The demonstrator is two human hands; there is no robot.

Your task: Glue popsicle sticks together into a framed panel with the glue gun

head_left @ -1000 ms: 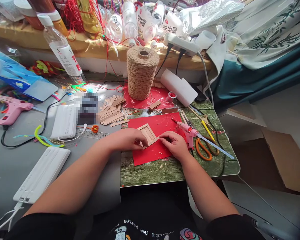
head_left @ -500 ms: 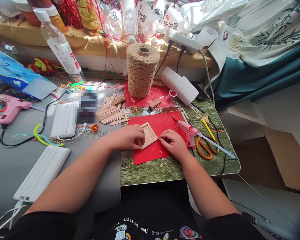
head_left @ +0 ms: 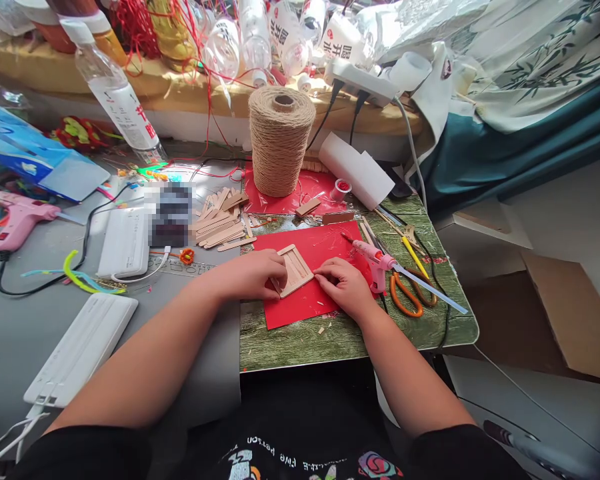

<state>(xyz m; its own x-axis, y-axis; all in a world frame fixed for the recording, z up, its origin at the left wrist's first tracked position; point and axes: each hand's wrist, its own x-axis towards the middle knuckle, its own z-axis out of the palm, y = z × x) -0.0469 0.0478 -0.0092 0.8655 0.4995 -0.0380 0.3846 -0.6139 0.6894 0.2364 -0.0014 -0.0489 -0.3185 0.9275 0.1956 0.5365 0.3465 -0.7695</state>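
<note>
A small panel of popsicle sticks with a raised stick border [head_left: 297, 268] lies on a red sheet [head_left: 325, 243]. My left hand [head_left: 260, 275] grips its left side, fingers bent over the edge and partly hiding it. At the panel's right corner, my right hand [head_left: 344, 285] pinches with thumb and forefinger, touching the end of the lower border stick. Just beyond that hand a pink glue gun [head_left: 375, 263] rests with a glue stick out of its back. Orange-handled scissors [head_left: 406, 297] lie to the right of it.
Loose popsicle sticks [head_left: 220, 223] are heaped left of the red sheet. Behind stand a big twine spool [head_left: 281, 143] and a white paper roll [head_left: 357, 170]. White power banks [head_left: 83, 350], a second pink glue gun [head_left: 20, 217] and a bottle [head_left: 123, 107] occupy the left.
The view has shifted slightly. Both hands keep nearly the same hold on the popsicle-stick panel, and nothing else has visibly moved.
</note>
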